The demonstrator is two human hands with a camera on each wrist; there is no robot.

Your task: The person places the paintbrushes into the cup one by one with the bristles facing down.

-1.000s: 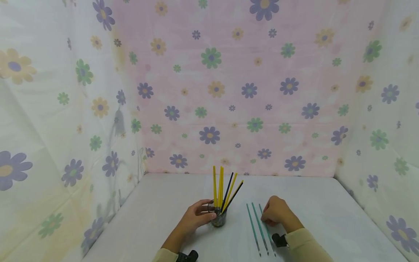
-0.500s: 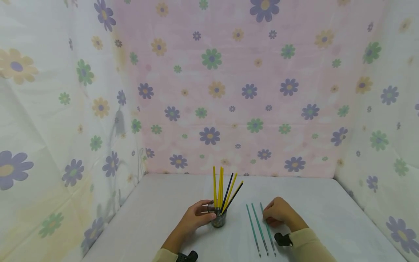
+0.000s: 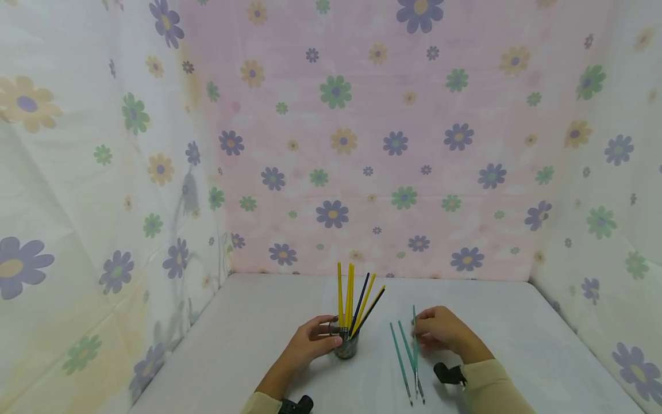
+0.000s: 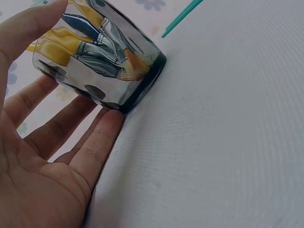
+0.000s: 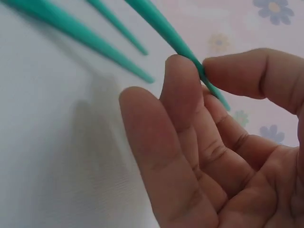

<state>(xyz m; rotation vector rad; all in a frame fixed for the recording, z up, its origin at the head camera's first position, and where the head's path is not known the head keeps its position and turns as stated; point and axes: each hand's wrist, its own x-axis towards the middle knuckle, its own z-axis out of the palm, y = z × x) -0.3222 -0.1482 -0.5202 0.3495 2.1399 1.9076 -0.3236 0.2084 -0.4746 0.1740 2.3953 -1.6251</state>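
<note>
My left hand (image 3: pixel 310 343) grips a small clear glass cup (image 3: pixel 346 350), thumb on one side and fingers on the other. Several paintbrushes with yellow handles (image 3: pixel 339 294) and dark blue handles (image 3: pixel 361 300) stand in it, bristles down, as the left wrist view shows. To the right, my right hand (image 3: pixel 446 332) pinches a teal paintbrush (image 5: pixel 164 32) near its handle tip between thumb and finger. Its handle end is lifted; whether the bristle end touches the table cannot be told. Two more teal paintbrushes, a left one (image 3: pixel 399 362) and a middle one (image 3: pixel 405 345), lie on the table.
A white table (image 3: pixel 279 299) spreads under everything. Flowered cloth hangs behind it as a pink back wall (image 3: pixel 362 247) and at both sides. Each wrist carries a small black device, one showing on the right wrist (image 3: pixel 449 374).
My right hand has taken up the rightmost teal paintbrush, raising its handle end and swinging its bristle end left across the middle one. The left hand stays on the glass cup.
</note>
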